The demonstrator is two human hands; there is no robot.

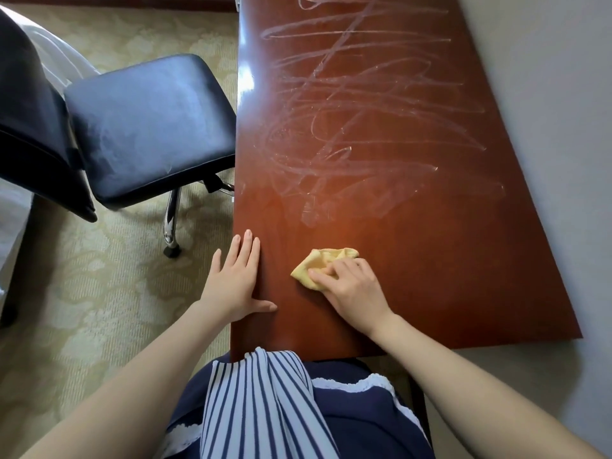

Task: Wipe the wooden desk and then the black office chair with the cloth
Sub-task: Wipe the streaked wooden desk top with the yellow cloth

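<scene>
Your right hand bunches the yellow cloth against the bench close to its near edge. Your left hand lies spread flat on the left edge. Press firmly and wipe in overlapping strokes toward the far edge, through the whitish scribbles; the black office chair comes after.

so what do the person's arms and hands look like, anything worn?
The left hand and right hand are bare: no gloves, rings, watch or bracelet visible. The left arm and right arm show no sleeves anywhere in frame. Below them, a navy garment with white lace trim and a blue-and-white striped panel down the front.
</scene>
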